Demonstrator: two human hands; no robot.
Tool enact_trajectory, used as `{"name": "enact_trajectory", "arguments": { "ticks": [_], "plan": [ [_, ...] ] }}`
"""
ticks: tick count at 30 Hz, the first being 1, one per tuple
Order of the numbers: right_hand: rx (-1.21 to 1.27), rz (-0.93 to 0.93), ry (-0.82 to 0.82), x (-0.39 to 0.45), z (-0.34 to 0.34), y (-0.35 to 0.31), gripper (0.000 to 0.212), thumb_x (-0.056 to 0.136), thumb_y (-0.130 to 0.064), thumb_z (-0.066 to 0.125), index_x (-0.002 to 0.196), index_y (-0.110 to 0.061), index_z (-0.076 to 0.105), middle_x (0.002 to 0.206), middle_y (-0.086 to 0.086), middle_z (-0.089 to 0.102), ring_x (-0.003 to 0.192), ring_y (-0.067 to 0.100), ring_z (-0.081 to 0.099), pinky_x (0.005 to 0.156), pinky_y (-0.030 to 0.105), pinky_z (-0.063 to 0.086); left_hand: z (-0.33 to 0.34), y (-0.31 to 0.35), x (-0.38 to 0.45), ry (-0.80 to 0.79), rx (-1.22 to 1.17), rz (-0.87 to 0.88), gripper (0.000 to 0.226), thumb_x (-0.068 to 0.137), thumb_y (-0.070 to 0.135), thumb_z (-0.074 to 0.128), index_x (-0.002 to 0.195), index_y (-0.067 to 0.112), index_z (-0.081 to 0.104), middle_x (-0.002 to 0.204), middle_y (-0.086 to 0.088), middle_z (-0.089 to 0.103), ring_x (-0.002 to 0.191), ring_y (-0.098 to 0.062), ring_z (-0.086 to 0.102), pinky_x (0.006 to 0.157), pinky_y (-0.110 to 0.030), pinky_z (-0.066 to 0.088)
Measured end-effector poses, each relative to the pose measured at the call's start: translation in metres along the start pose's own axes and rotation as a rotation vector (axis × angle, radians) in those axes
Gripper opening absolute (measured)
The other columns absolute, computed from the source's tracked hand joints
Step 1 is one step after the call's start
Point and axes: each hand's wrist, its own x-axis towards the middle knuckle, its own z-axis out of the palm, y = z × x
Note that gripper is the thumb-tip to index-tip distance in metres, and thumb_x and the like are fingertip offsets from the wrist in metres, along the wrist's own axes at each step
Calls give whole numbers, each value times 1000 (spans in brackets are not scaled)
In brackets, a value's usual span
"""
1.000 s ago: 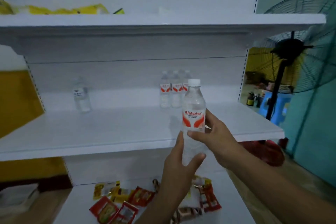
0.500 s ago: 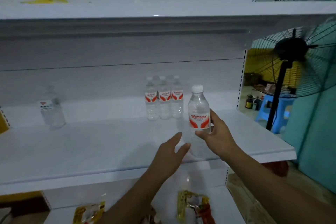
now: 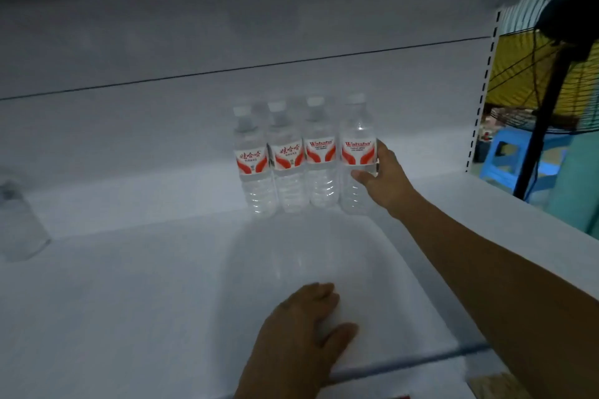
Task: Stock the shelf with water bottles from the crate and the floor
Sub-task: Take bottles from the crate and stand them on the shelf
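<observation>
Four water bottles stand upright in one touching row at the back of the white shelf, clear with red-white labels. Right hand grips the rightmost bottle. At 6 o'clock, left hand rests on the shelf, fingers relaxed.

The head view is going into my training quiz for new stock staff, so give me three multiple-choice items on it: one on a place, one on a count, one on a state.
1. Where is the bottle that the right hand grips?
A. right end of the row
B. left end
C. lying at the shelf's front edge

2. How many red-labelled bottles stand in the row?
A. two
B. four
C. six

3. What is the left hand doing?
A. gripping a bottle
B. resting on the shelf
C. holding a cap

Key: 1 A, the gripped bottle stands rightmost; 2 B, four labels side by side; 3 B, it lies on the board and holds nothing.
</observation>
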Motion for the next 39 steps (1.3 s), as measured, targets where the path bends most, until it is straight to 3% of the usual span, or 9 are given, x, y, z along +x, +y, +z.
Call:
{"name": "enact_trajectory", "arguments": {
  "ticks": [3,7,10,14,17,21,25,31,39],
  "plan": [
    [12,34,-7,28,4,14,47,90,-10,65,133,-16,49,126,-2,58,110,10,54,94,27,41,2,-4,4,4,88,16,72,90,67,3,82,49,72,98,36,65,93,17,61,83,0,39],
    [75,69,7,40,10,20,44,93,-8,60,135,-12,47,118,-5,55,92,-4,58,80,8,44,4,-8,1,-72,91,49,72,89,70,3,84,49,72,100,36,65,95,17,60,88,4,30],
    [-17,99,-11,38,7,17,46,90,-9,64,134,-13,49,126,-1,58,111,10,55,95,24,44,4,-7,3,-31,129,30,72,89,68,2,79,50,72,95,37,65,91,18,60,89,2,32],
    [-116,211,-28,4,-9,13,58,91,-20,65,143,-9,39,139,11,51,124,29,53,107,45,42,-1,4,-2,62,-16,-12,56,73,69,39,98,34,74,111,22,67,101,7,62,88,-6,43],
    [-77,235,26,-53,-35,6,49,96,-20,56,142,-12,40,137,13,51,117,25,55,107,50,42,-11,11,-7,-14,-89,-74,53,83,52,60,125,20,62,135,8,55,124,-7,51,105,-12,28],
    [-70,221,60,-149,-93,-24,42,98,-14,51,140,-11,43,135,10,52,108,20,56,101,46,48,-20,40,-28,69,-179,-115,36,86,30,66,116,11,68,124,-4,65,115,-17,59,99,-19,38],
    [-27,183,177,-248,-157,-33,36,98,-16,51,134,-17,47,122,1,56,101,20,60,89,36,51,-2,105,-94,163,-506,-57,26,88,35,64,106,18,72,105,11,68,99,-1,61,85,-4,40],
    [110,442,401,-406,-204,36,29,97,-26,55,125,-19,54,123,7,58,106,21,62,88,33,53,111,182,-201,-178,-614,-12,43,88,38,60,127,21,60,129,1,61,118,-18,56,105,-35,44],
    [45,934,424,-596,-222,173,41,98,-28,53,136,-12,47,123,7,60,112,23,58,101,43,49,257,198,-296,-559,-328,-10,57,95,41,47,146,19,36,153,4,33,140,-13,30,116,-37,30]
  ]
}}
